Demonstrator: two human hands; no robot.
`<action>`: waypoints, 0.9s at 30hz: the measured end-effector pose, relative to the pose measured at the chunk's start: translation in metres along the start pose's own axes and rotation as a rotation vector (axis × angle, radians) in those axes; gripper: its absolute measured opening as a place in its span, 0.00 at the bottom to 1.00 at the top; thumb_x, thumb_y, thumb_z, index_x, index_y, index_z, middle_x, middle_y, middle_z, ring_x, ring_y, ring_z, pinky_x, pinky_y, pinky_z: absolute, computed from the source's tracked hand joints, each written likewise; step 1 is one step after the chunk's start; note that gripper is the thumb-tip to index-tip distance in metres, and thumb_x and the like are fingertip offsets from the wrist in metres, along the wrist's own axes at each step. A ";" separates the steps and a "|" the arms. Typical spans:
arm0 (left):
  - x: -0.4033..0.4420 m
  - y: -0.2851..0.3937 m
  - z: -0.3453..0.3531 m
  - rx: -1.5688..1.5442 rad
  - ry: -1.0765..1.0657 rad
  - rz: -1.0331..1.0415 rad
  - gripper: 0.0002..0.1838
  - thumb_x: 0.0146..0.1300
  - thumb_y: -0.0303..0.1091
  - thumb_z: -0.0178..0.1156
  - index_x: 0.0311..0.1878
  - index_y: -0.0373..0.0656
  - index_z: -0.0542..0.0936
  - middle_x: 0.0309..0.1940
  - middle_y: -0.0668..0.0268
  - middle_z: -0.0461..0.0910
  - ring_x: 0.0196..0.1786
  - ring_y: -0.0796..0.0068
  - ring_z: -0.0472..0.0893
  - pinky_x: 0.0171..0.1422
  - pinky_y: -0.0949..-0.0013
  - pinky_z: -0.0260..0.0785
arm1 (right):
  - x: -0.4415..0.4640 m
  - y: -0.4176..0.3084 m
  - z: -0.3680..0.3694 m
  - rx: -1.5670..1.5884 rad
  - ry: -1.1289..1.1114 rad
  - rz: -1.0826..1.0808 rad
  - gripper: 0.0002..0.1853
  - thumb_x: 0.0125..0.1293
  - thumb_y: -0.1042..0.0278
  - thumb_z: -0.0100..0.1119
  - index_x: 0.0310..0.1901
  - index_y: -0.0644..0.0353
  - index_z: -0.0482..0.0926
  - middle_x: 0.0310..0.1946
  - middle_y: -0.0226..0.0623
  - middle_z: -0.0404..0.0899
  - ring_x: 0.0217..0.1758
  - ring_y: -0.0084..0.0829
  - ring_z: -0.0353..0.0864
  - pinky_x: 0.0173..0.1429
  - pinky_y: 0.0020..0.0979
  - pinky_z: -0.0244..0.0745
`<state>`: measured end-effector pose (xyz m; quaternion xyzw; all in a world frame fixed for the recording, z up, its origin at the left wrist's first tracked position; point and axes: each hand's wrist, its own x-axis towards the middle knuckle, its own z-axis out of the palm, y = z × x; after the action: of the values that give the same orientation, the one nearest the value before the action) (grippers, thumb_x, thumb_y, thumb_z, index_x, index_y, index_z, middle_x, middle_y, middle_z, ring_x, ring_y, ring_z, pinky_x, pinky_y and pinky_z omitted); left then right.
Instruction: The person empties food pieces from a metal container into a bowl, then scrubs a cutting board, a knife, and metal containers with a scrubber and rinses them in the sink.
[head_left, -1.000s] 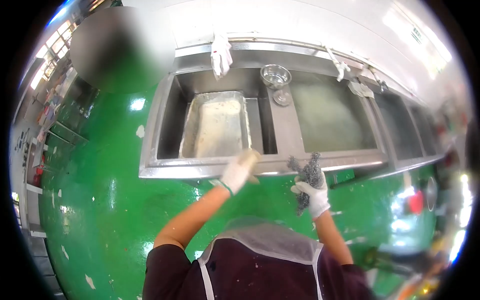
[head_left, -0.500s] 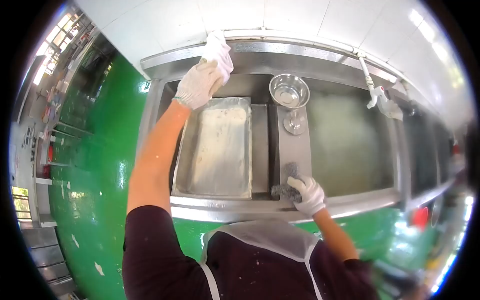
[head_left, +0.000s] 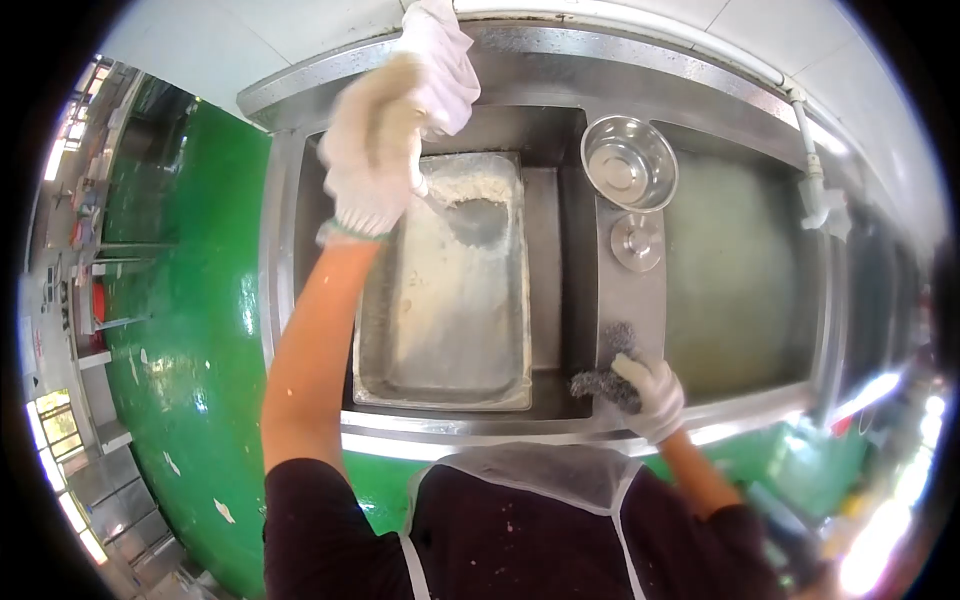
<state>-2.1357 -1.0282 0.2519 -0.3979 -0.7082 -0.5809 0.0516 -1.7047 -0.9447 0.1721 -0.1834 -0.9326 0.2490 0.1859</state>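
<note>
Along the sink divider [head_left: 632, 300], frizzy, tangled dark-grey scouring wool [head_left: 604, 388].

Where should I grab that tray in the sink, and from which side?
Probably the right rim of the tray, fingers hooked over from above: its wall stands up, and the strip of sink floor beside it should leave finger room.

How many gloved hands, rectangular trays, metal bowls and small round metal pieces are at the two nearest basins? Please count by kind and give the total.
Gloved hands: 2 (left hand, right hand)
Rectangular tray: 1
Metal bowl: 1
Small round metal piece: 1
Total: 5
</note>
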 end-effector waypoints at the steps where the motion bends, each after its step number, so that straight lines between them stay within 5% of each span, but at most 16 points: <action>1: -0.007 -0.005 -0.008 0.000 0.163 -0.012 0.17 0.71 0.37 0.57 0.56 0.35 0.79 0.49 0.56 0.84 0.50 0.67 0.83 0.58 0.62 0.74 | 0.001 -0.008 0.003 0.070 0.005 0.070 0.33 0.40 0.66 0.77 0.54 0.50 0.79 0.49 0.43 0.79 0.46 0.48 0.82 0.45 0.44 0.81; 3: -0.039 -0.004 -0.036 0.172 0.294 -0.167 0.18 0.71 0.33 0.57 0.60 0.35 0.77 0.55 0.53 0.81 0.57 0.65 0.80 0.66 0.63 0.69 | 0.010 -0.029 0.006 0.202 -0.025 0.168 0.33 0.43 0.75 0.74 0.57 0.56 0.78 0.48 0.45 0.80 0.50 0.46 0.83 0.54 0.43 0.80; 4: -0.069 -0.040 -0.059 0.348 0.196 -0.121 0.18 0.72 0.32 0.55 0.61 0.38 0.77 0.56 0.51 0.80 0.59 0.57 0.80 0.67 0.58 0.69 | 0.014 -0.041 0.019 0.295 0.015 0.270 0.32 0.47 0.77 0.72 0.58 0.57 0.78 0.49 0.44 0.80 0.50 0.42 0.83 0.54 0.40 0.79; 6: -0.140 -0.090 -0.094 0.753 -0.057 -0.351 0.24 0.70 0.39 0.55 0.66 0.39 0.74 0.59 0.44 0.76 0.63 0.44 0.75 0.69 0.50 0.66 | 0.023 -0.062 0.059 0.481 0.102 0.467 0.29 0.53 0.80 0.70 0.60 0.61 0.77 0.51 0.41 0.81 0.50 0.35 0.83 0.56 0.35 0.77; 8: -0.208 -0.122 -0.114 0.909 -0.425 -0.876 0.24 0.67 0.44 0.57 0.62 0.44 0.77 0.58 0.42 0.77 0.61 0.40 0.76 0.65 0.48 0.69 | 0.040 -0.069 0.095 0.764 -0.045 0.927 0.30 0.55 0.81 0.65 0.63 0.63 0.75 0.53 0.39 0.82 0.53 0.31 0.81 0.59 0.32 0.75; 10: -0.231 -0.102 -0.118 0.880 -0.553 -0.885 0.19 0.67 0.45 0.57 0.55 0.45 0.81 0.56 0.45 0.79 0.58 0.39 0.78 0.60 0.47 0.72 | 0.043 -0.041 0.145 1.084 -0.321 1.270 0.29 0.55 0.79 0.63 0.62 0.64 0.76 0.50 0.40 0.83 0.54 0.32 0.82 0.60 0.30 0.75; 13: -0.244 -0.126 -0.111 0.619 -0.450 -0.986 0.16 0.66 0.46 0.58 0.48 0.46 0.82 0.52 0.49 0.81 0.53 0.41 0.81 0.57 0.47 0.75 | 0.046 -0.034 0.156 1.365 -0.362 1.281 0.24 0.53 0.75 0.63 0.56 0.68 0.80 0.43 0.40 0.85 0.46 0.33 0.83 0.56 0.32 0.75; 15: -0.227 -0.111 -0.102 0.647 -0.355 -0.835 0.14 0.66 0.44 0.59 0.47 0.47 0.82 0.51 0.50 0.80 0.52 0.42 0.81 0.56 0.48 0.75 | 0.046 -0.036 0.160 1.483 -0.353 1.348 0.17 0.52 0.76 0.64 0.46 0.65 0.85 0.40 0.37 0.85 0.42 0.32 0.81 0.56 0.30 0.72; 18: -0.197 -0.089 -0.103 0.835 -0.324 -0.576 0.16 0.65 0.40 0.60 0.54 0.47 0.77 0.53 0.48 0.78 0.52 0.41 0.81 0.55 0.47 0.75 | 0.057 -0.074 0.148 1.111 -0.268 1.195 0.19 0.50 0.75 0.66 0.47 0.66 0.84 0.37 0.38 0.85 0.41 0.31 0.81 0.51 0.30 0.74; 20: -0.199 -0.102 -0.120 0.938 -0.263 -0.396 0.21 0.64 0.41 0.62 0.56 0.43 0.75 0.54 0.47 0.77 0.53 0.39 0.80 0.58 0.47 0.74 | 0.052 -0.084 0.155 0.776 -0.251 1.147 0.21 0.46 0.71 0.69 0.45 0.69 0.84 0.34 0.39 0.84 0.34 0.31 0.80 0.40 0.32 0.74; 22: -0.220 -0.123 -0.134 0.935 -0.399 -0.822 0.24 0.61 0.43 0.63 0.55 0.38 0.77 0.52 0.45 0.80 0.53 0.42 0.81 0.61 0.49 0.73 | 0.044 -0.068 0.168 0.853 -0.282 1.219 0.22 0.47 0.71 0.69 0.46 0.70 0.83 0.32 0.39 0.84 0.33 0.31 0.80 0.39 0.32 0.75; 24: -0.268 -0.212 -0.157 0.668 -0.562 -1.034 0.24 0.58 0.42 0.63 0.53 0.35 0.80 0.49 0.44 0.82 0.54 0.44 0.82 0.60 0.53 0.73 | 0.045 -0.070 0.168 0.968 -0.222 1.097 0.21 0.48 0.70 0.69 0.45 0.70 0.83 0.31 0.39 0.83 0.33 0.30 0.80 0.39 0.32 0.75; 27: -0.251 -0.172 -0.159 0.569 -0.465 -1.119 0.21 0.56 0.41 0.61 0.46 0.33 0.83 0.40 0.45 0.85 0.45 0.48 0.85 0.51 0.58 0.74 | 0.072 -0.129 0.112 0.895 -0.111 1.068 0.20 0.52 0.70 0.68 0.48 0.67 0.79 0.32 0.33 0.81 0.32 0.25 0.78 0.39 0.31 0.75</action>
<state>-2.1346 -1.2936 0.0342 -0.0561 -0.9262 -0.2097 -0.3083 -1.8486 -1.0624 0.1692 -0.5096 -0.5307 0.6756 0.0476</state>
